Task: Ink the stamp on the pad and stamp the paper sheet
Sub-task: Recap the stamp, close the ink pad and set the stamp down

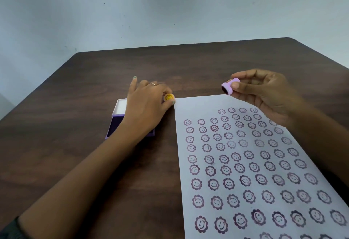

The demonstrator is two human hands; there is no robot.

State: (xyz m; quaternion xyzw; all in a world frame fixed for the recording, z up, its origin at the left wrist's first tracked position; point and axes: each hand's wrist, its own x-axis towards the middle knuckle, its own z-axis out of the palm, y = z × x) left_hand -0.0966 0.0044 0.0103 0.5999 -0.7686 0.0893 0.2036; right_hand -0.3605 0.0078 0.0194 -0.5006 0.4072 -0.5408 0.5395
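- Paper sheet lies nearest the viewer on the right side of a dark wooden desk, covered almost to its far edge in rows of purple flower-face prints.
- Only a narrow blank strip remains along the sheet's far edge.
- Left forearm reaches in from the lower left, crossing over a purple ink pad with its lid open; most of the pad is hidden beneath the wrist.
- Left hand rests just past the pad, at the sheet's far left corner, thumb and forefinger pinching a small yellow smiley-face stamp that looks set down on the desk.
- Right hand hovers above the sheet's far edge, thumb and fingers pinching a lilac stamp tipped on its side, its dark inked face turned toward the left.
- Judged step: between prints, with the lilac stamp lifted clear of both pad and paper.
- Next move likely calls for turning the face downward, then pressing on the pad or straight onto the blank strip, squarely.
- Beyond the desk is a plain pale wall.
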